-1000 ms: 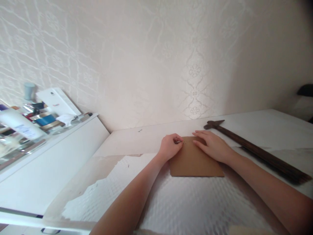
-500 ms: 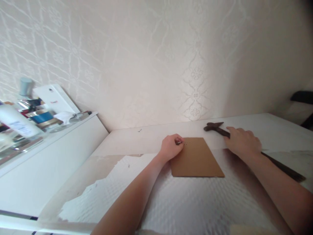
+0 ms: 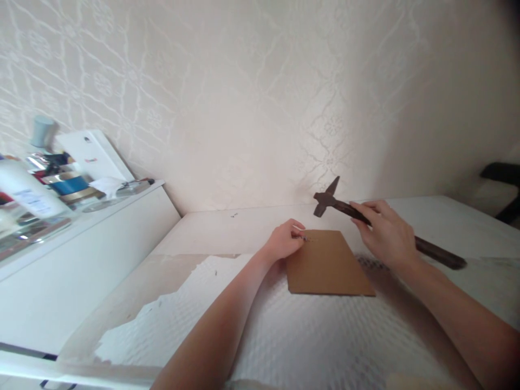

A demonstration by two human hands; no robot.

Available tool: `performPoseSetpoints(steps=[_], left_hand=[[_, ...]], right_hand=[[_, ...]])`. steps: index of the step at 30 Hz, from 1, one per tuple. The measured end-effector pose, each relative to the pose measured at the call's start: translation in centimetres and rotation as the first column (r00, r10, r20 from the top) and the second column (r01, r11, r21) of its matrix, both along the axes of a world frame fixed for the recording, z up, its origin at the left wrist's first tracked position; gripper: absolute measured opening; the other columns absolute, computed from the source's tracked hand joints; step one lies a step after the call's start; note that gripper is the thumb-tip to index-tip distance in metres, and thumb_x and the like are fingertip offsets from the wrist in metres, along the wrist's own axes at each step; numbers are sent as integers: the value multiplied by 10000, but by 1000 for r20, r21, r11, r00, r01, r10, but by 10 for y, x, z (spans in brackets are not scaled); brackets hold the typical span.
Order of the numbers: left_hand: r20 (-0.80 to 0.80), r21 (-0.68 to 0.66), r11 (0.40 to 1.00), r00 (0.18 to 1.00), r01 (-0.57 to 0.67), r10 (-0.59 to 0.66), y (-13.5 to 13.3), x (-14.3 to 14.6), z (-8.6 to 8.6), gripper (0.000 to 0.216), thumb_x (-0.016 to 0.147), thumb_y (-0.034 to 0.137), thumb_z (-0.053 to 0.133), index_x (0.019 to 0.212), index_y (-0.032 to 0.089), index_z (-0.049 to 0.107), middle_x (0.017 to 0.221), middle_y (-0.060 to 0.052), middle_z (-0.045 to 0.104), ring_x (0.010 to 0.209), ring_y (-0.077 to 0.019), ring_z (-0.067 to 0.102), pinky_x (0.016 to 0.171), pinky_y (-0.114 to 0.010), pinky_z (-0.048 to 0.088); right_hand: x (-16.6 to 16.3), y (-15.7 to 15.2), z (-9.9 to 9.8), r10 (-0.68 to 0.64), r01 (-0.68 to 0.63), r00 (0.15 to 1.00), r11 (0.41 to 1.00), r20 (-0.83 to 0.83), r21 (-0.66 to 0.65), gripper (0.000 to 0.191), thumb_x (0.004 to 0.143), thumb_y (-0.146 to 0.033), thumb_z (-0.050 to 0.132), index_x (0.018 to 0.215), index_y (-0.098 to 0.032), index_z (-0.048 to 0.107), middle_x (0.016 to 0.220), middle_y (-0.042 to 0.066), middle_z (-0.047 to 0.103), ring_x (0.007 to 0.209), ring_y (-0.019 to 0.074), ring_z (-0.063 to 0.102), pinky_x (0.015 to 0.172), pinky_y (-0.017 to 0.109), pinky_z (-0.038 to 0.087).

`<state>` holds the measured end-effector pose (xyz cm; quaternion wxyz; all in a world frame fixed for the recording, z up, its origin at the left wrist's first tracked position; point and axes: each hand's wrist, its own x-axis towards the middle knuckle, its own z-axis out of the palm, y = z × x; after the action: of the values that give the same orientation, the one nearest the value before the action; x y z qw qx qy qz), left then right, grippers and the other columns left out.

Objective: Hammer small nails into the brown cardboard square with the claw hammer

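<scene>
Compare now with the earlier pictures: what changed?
The right hand left the flat brown rectangular board, gripped the dark brown long-handled hammer and lifted it from the white table, its head moving left. The board stayed put, the left hand at its far left corner.

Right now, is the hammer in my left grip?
No, your right grip holds the hammer, while your left grip is at the left edge of the brown board.
</scene>
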<state>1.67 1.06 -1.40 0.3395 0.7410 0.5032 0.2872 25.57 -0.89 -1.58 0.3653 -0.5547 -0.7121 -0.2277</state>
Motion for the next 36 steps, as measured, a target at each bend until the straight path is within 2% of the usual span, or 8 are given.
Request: performPoseSetpoints(steps=[8, 20, 26, 36], left_hand=[[57, -38, 999, 998, 28, -26, 3, -1, -1, 350, 671, 42, 542, 1002, 158, 541, 902, -49, 700, 882, -175, 651, 835, -312, 493], [101, -50, 998, 995, 29, -23, 1, -1, -1, 358, 688, 21, 541, 1008, 178, 513, 912, -37, 702, 895, -155, 651, 855, -306, 486], [94, -34, 999, 995, 42, -38, 2, -1, 0, 340, 676, 29, 539, 986, 171, 534, 923, -42, 694, 875, -156, 647, 829, -290, 489], [74, -43, 998, 996, 45, -42, 1, -2, 1, 407, 679, 56, 546, 1072, 161, 524, 942, -61, 699, 893, -184, 648, 831, -322, 493]], right_hand=[[-20, -8, -1, 217, -216, 965, 976, 149, -21, 318, 898, -181, 431, 1152, -220, 619, 1050, 95, 624, 914, 210, 591, 660, 303, 476], [-14, -6, 0, 191, -200, 974, 978, 125, 63, 292, 901, -200, 458, 1124, -236, 643, 1014, 80, 639, 877, 198, 592, 658, 300, 465], [-12, -7, 1, 218, -223, 967, 975, 135, 22, 318, 892, -193, 452, 1121, -272, 657, 1023, 72, 646, 889, 198, 599, 672, 301, 473], [-14, -9, 4, 229, -237, 959, 971, 169, 31, 286, 901, -178, 448, 1072, -241, 669, 997, 73, 644, 875, 186, 601, 668, 284, 459]])
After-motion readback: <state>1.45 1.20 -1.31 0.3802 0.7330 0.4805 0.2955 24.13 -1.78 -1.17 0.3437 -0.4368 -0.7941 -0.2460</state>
